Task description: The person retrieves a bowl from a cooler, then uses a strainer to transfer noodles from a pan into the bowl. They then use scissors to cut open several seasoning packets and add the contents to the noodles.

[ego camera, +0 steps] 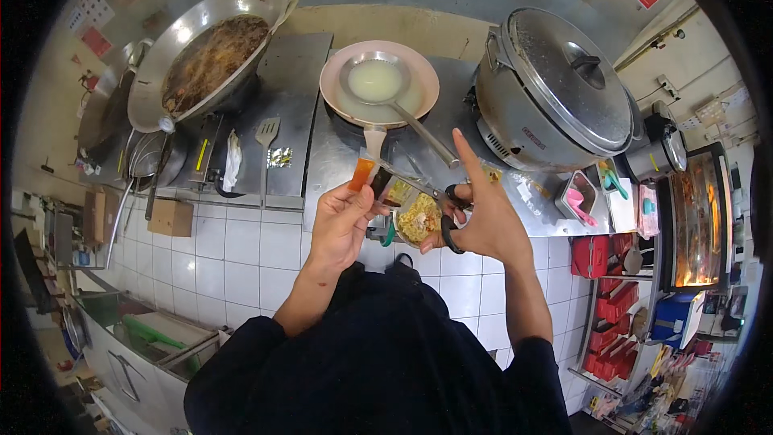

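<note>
My left hand (343, 226) pinches several small sachets, among them an orange sachet (361, 174) and a dark sachet (381, 183). Black-handled scissors (450, 211) are in my right hand (498, 226), with the index finger stretched out. Their metal blades reach left to the sachets; whether they are closed on one cannot be told. Below and between my hands is a bowl of yellow noodles (418, 219), partly hidden by my right hand and the scissors. Beyond them stands a pink-lined frying pan (329, 81) of cloudy liquid, with a perforated metal ladle (416, 124) resting across it.
A large wok of dark frying oil (211, 66) stands at left. To the right is a big lidded rice cooker (543, 96). A slotted spatula (266, 139) lies on the steel counter (287, 175). Metal containers with pink spoons (577, 202) sit near the counter's right end.
</note>
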Motion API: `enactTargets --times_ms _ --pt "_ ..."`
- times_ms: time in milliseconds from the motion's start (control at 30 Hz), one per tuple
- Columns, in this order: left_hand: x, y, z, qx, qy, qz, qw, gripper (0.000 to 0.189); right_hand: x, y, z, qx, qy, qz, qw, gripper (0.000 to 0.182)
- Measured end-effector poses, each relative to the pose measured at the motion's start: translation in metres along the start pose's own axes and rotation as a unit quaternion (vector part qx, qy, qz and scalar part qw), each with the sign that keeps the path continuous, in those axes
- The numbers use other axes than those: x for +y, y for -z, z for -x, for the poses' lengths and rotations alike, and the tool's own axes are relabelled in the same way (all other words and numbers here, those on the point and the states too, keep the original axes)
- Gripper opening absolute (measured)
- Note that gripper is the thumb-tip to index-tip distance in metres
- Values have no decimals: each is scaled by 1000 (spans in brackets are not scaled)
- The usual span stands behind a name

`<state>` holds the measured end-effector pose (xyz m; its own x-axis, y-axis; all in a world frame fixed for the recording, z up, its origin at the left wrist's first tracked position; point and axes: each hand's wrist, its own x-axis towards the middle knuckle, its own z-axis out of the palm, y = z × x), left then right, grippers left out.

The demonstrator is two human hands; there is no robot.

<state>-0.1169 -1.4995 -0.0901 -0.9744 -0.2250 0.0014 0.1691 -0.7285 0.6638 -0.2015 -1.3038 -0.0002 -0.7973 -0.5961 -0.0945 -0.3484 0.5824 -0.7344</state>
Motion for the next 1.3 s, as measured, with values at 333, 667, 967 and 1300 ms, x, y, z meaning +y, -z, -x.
enactTargets --times_ms 333,667,967,1300 --pt "-8 -14 -5 -17 14 -31 999 23 18 26 25 -10 -65 13 998 113" --pt "-18 -20 -11 -40 36 -177 983 21 34 27 34 15 -8 -22 1000 131" --pt "-22 -25 -14 -85 91 -232 965 22 44 31 43 14 4 -3 1000 130" --pt "-45 -40 -26 -157 151 -245 945 25 52 50 59 13 -38 40 998 127"
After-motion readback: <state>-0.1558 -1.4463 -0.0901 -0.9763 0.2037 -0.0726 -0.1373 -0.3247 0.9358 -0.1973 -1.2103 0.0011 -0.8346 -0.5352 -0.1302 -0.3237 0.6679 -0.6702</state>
